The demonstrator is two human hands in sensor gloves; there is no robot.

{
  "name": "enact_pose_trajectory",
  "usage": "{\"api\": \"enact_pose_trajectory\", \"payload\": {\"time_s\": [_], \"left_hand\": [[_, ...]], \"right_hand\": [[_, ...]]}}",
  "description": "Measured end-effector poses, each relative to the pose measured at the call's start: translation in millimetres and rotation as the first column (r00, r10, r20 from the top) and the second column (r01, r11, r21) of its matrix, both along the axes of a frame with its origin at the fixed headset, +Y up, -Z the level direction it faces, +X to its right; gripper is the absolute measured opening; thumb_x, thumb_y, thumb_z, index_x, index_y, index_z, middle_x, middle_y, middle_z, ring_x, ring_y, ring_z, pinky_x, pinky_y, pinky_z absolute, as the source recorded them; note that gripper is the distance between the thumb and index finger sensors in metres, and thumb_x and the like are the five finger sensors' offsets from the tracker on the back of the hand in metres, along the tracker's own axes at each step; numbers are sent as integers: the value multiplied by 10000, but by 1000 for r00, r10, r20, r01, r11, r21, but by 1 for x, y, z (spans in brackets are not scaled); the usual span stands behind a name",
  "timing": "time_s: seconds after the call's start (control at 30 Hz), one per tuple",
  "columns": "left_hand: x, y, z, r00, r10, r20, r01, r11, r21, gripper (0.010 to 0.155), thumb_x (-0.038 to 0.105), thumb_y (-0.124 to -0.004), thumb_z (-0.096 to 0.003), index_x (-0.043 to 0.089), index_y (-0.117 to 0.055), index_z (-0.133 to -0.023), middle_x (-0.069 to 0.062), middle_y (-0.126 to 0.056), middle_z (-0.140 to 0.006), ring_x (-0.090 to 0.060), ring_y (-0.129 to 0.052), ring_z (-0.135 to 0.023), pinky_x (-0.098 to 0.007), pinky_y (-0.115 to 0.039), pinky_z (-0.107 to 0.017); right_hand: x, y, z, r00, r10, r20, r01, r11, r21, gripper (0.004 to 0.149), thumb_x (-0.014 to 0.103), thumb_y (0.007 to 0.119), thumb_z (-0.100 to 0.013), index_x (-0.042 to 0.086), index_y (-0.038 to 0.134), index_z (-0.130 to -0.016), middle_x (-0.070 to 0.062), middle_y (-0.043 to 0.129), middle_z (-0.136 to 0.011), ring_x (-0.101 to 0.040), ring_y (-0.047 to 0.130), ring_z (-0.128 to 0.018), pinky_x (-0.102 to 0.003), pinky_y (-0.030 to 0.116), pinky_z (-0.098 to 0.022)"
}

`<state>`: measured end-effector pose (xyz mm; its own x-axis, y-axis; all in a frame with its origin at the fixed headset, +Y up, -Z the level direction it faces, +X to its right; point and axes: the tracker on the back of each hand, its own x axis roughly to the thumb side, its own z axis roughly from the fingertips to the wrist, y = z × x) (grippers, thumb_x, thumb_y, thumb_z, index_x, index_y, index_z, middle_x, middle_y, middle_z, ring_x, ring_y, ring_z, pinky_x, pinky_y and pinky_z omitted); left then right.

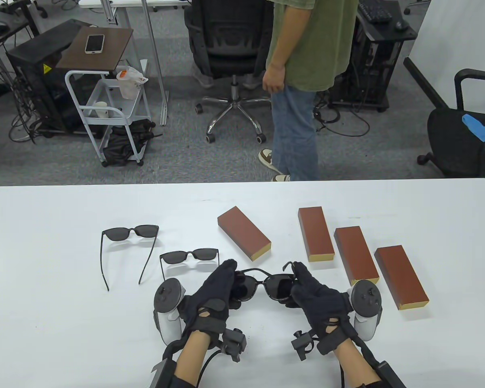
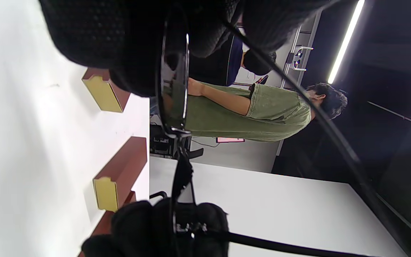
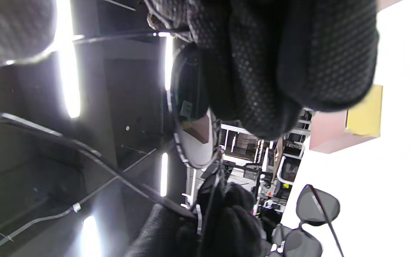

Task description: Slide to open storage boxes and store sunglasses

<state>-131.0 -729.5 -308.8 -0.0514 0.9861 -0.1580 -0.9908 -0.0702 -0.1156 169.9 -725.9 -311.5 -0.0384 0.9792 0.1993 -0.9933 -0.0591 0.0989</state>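
Both hands, left [image 1: 218, 289] and right [image 1: 313, 293], pinch the held sunglasses [image 1: 266, 285] by the lens rims, near the closest box [image 1: 244, 237]. I judge the frame light and fragile; hold rims, not lenses.

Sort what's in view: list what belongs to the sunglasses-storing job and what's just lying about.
Job: held sunglasses, gripped by left hand and right hand; two sunglasses on table; four brown storage boxes.

Lying about: phone, white cart, office chair, standing person.
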Motion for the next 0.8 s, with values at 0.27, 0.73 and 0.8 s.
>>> {"api": "enact_pose_trajectory", "payload": {"time_s": [0.27, 0.73, 0.8], "left_hand": [[-1, 2, 0, 995, -90, -36, 90, 996, 13, 528, 362, -778, -499, 192, -745, -998, -121, -896, -873, -237, -1008, -568, -425, -872, -374], [-3, 3, -1, 991, -119, -58, 120, 992, 24, 509, 323, -813, -474, 200, -796, -968, -113, -937, -832, -220, -1032, -527, -414, -893, -354], [-3, 2, -1, 992, -113, -53, 114, 993, 23, 510, 324, -811, -476, 201, -790, -970, -112, -934, -835, -222, -1030, -532, -415, -891, -358]], "right_hand": [[4, -1, 0, 999, -5, 46, 6, 1000, -11, 695, 660, 693, -332, 162, 738, -815, -142, 1006, -631, -351, 1065, -472, -443, 917, -328], [6, -1, 2, 997, 4, 71, -1, 999, -39, 561, 577, 713, -373, 172, 823, -746, -123, 1043, -569, -331, 1090, -411, -430, 933, -282], [7, -2, 2, 997, 3, 76, 1, 999, -54, 550, 573, 715, -378, 177, 826, -743, -116, 1047, -565, -323, 1094, -407, -422, 936, -279]]}}
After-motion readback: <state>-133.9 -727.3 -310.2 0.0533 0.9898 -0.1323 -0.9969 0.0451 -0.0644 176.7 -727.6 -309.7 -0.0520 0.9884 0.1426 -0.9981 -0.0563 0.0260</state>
